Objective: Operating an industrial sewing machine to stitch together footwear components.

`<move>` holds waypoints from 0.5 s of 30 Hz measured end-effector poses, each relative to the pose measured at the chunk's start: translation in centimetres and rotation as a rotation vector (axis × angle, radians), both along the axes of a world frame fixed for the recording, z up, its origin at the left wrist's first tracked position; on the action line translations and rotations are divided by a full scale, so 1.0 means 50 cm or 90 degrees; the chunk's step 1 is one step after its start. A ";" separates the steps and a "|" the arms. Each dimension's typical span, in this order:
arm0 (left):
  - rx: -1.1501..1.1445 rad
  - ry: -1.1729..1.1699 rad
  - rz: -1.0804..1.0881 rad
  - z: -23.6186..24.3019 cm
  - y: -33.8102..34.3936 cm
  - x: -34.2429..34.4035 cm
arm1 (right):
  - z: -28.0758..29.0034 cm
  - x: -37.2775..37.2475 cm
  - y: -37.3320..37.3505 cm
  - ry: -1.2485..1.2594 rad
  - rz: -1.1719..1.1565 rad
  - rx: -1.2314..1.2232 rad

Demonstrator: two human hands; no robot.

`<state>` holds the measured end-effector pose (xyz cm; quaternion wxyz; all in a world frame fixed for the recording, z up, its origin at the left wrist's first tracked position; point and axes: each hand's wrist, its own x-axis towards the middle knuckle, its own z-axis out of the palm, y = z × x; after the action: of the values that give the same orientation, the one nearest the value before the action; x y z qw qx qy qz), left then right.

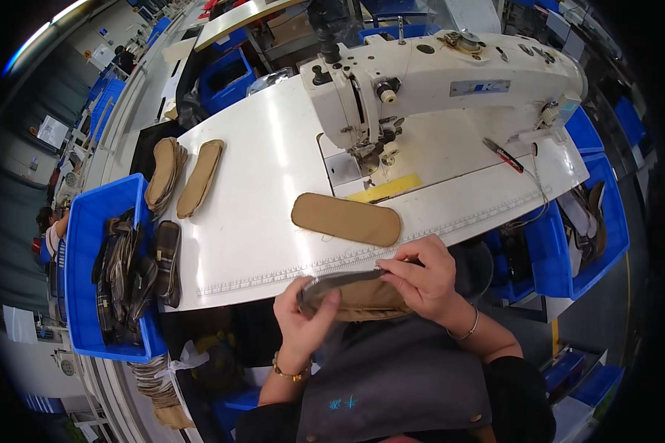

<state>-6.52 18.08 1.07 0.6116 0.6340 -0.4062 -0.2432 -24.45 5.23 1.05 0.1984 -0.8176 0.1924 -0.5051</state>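
Between my two hands, in front of the table's near edge, is a sewn fabric piece with a tan inside and a dark grey edge band. My left hand grips its left end, thumb over the tan side. At the other end, the fingertips of my right hand pinch the grey edge. A flat tan oval panel lies on the white table just beyond my hands. Behind that panel stands a white sewing machine, its needle area to the left.
At the table's left lie a stack of tan panels and another tan panel. A blue bin beside them holds dark plaid pieces. Red-handled snips rest under the machine arm. More blue bins stand at the right.
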 end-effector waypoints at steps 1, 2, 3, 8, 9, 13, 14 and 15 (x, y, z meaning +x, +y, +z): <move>-0.036 -0.120 -0.070 0.014 0.019 0.000 | 0.004 -0.014 0.005 0.042 0.003 0.002; -0.073 -0.240 -0.140 0.035 0.032 0.003 | 0.005 -0.022 0.009 0.084 0.005 0.005; -0.139 -0.214 -0.241 0.059 0.027 -0.001 | 0.005 -0.026 0.017 0.084 0.005 0.003; -0.158 -0.069 -0.240 0.042 0.012 -0.014 | 0.019 -0.019 0.025 -0.046 0.300 0.216; -0.070 -0.110 -0.244 0.052 -0.001 -0.013 | 0.017 -0.013 0.029 -0.055 0.340 0.246; 0.116 -0.001 -0.481 0.012 -0.008 0.006 | -0.006 -0.004 0.028 -0.033 0.348 0.155; 0.115 -0.001 -0.481 -0.003 -0.003 0.011 | 0.000 -0.008 0.025 -0.033 0.348 0.155; 0.155 0.080 -0.508 -0.008 0.002 0.014 | 0.009 -0.013 0.025 0.000 0.344 0.183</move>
<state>-5.81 18.17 0.66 0.4136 0.4785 -0.5499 -0.5456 -25.12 6.49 1.51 0.4396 -0.8026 0.0375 -0.4015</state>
